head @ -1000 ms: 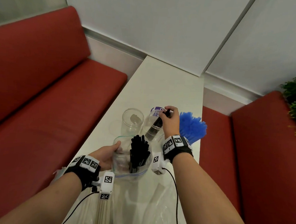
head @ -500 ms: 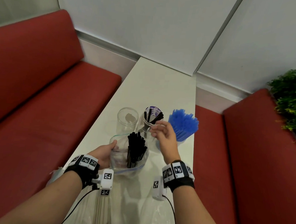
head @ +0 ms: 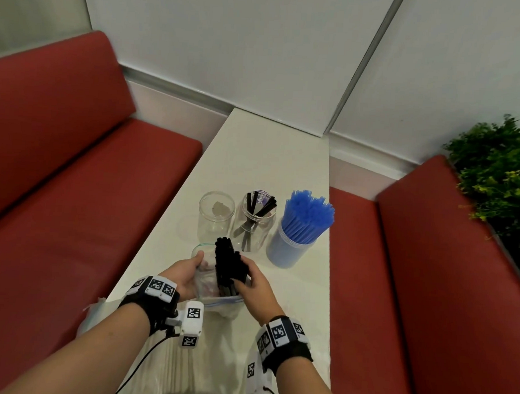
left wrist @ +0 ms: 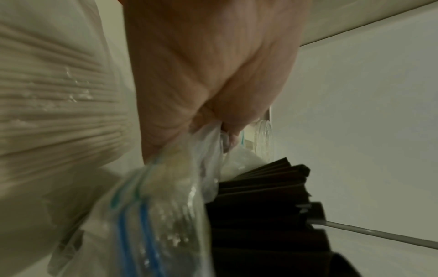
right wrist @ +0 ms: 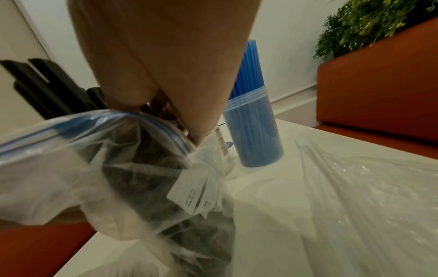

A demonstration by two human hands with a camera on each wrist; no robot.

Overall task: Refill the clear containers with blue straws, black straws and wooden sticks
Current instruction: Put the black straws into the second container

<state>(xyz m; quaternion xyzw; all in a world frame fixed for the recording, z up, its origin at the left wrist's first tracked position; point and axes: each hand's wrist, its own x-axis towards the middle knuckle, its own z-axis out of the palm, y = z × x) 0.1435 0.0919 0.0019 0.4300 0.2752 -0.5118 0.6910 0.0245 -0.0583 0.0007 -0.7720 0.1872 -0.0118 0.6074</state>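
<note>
On the white table [head: 264, 155] three clear containers stand in a row. The left container [head: 216, 214] holds no straws or sticks, only a pale patch shows at its bottom. The middle container [head: 254, 219] has a few black straws [head: 259, 207] leaning inside it. The right container [head: 292, 246] is packed with blue straws [head: 307, 216], which stand upright and rise above its rim.

Just in front of the containers is a clear zip bag [head: 209, 287] with a blue seal line, and a bundle of black straws [head: 227, 263] sticks up out of its open mouth. The left hand [head: 185, 272] holds the left side of the bag – in the left wrist view the fingers [left wrist: 227, 131] are curled and pinch the plastic of the bag near the seal. The right hand [head: 255, 287] is on the right side of the bundle; its fingers [head: 243, 263] are curled around the black straws at the mouth of the bag. In the right wrist view the fingertips are mostly hidden behind the hand and the bag rim, so how tightly they press I cannot tell.

Near the person, under the forearms, lie wooden sticks [head: 171, 370] in a clear wrapping, and beside them an empty-looking clear plastic bag [right wrist: 369, 196] flat on the table – its content I cannot tell
</note>
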